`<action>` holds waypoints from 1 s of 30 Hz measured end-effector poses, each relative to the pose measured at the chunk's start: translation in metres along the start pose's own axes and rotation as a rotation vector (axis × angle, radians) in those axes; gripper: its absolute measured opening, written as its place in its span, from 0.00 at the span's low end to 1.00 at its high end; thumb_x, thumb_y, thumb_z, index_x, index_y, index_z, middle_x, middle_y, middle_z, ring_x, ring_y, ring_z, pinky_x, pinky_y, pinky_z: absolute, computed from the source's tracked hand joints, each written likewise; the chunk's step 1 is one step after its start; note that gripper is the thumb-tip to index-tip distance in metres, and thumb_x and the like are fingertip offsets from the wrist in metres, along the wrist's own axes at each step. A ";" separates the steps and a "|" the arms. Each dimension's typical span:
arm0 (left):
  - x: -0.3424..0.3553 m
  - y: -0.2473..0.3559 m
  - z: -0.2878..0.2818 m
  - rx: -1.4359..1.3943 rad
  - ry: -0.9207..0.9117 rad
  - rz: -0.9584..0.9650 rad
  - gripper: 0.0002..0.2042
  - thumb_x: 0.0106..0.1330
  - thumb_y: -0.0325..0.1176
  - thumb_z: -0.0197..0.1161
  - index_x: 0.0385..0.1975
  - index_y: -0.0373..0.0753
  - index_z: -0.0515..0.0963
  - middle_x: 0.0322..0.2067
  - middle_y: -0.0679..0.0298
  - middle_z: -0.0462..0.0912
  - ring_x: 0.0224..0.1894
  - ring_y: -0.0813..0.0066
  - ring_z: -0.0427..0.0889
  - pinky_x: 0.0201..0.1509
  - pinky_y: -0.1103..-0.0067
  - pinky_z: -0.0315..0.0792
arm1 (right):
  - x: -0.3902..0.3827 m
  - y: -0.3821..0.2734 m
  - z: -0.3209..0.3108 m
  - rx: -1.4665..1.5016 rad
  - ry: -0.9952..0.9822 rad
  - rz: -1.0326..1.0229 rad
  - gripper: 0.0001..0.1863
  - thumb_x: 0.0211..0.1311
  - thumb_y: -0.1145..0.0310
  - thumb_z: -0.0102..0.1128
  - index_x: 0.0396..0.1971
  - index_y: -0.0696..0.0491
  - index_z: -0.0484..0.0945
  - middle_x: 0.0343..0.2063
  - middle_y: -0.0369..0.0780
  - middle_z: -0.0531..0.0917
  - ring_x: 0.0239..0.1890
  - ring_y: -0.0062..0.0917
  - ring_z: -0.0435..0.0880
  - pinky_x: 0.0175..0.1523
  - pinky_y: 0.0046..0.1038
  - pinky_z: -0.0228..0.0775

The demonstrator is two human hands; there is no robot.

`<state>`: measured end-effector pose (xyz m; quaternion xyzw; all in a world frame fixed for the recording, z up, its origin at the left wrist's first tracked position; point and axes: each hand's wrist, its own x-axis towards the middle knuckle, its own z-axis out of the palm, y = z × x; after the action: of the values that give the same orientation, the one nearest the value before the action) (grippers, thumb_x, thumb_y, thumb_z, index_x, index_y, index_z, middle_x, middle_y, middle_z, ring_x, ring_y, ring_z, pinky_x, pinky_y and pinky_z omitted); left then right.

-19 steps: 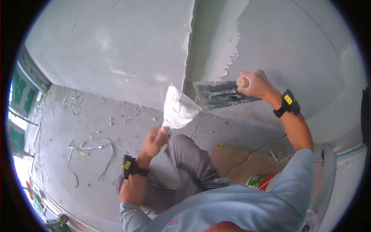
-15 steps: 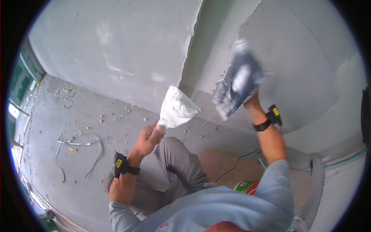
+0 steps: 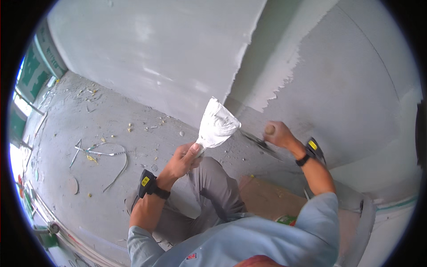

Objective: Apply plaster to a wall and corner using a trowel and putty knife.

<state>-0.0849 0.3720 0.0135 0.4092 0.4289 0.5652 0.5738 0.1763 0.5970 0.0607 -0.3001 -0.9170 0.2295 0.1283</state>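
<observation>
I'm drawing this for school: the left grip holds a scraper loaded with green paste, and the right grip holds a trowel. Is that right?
Not quite: the paste is white, not green, as the head view shows. The left grip holds the scraper and the right grip holds the trowel, as you said.

Someone near me is wearing a pale blue shirt (image 3: 249, 238), its sleeves (image 3: 143, 244) baring both forearms (image 3: 318, 175), a small red patch (image 3: 191, 256) showing in front. Grey trousers (image 3: 218, 182) are showing below. Black straps (image 3: 303, 160) are circling the wrists, each bearing a black box (image 3: 145, 183) with a yellow label (image 3: 145, 181).
</observation>
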 end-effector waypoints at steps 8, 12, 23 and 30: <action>0.016 -0.002 -0.004 0.023 0.235 -0.061 0.21 0.65 0.53 0.42 0.31 0.38 0.67 0.19 0.71 0.63 0.16 0.87 0.61 0.18 0.87 0.55 | -0.044 -0.011 -0.023 1.533 -0.372 0.145 0.12 0.52 0.65 0.56 0.30 0.59 0.69 0.21 0.37 0.75 0.24 0.24 0.74 0.33 0.24 0.68; 0.021 -0.014 -0.007 0.049 0.302 0.038 0.19 0.66 0.49 0.42 0.34 0.36 0.68 0.20 0.69 0.65 0.17 0.85 0.62 0.18 0.86 0.57 | -0.036 -0.047 0.001 0.301 -0.172 -0.052 0.14 0.47 0.67 0.60 0.33 0.54 0.68 0.28 0.42 0.76 0.33 0.31 0.76 0.43 0.33 0.66; 0.003 -0.017 0.015 0.848 0.139 0.620 0.19 0.55 0.25 0.54 0.48 0.34 0.66 0.28 0.54 0.70 0.27 0.61 0.71 0.33 0.77 0.67 | 0.018 -0.013 0.009 -0.309 0.110 -0.756 0.18 0.43 0.75 0.57 0.39 0.58 0.70 0.39 0.49 0.74 0.45 0.43 0.71 0.55 0.40 0.60; -0.002 0.004 -0.006 1.258 0.147 0.770 0.24 0.45 0.23 0.63 0.46 0.43 0.72 0.31 0.61 0.75 0.25 0.65 0.77 0.24 0.75 0.72 | 0.013 -0.005 0.010 0.098 -0.041 -0.477 0.20 0.49 0.67 0.58 0.42 0.58 0.70 0.44 0.47 0.73 0.48 0.40 0.71 0.56 0.36 0.61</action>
<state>-0.0916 0.3699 0.0155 0.7433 0.5350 0.3998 -0.0380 0.1600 0.5978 0.0560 -0.0639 -0.9520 0.2430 0.1747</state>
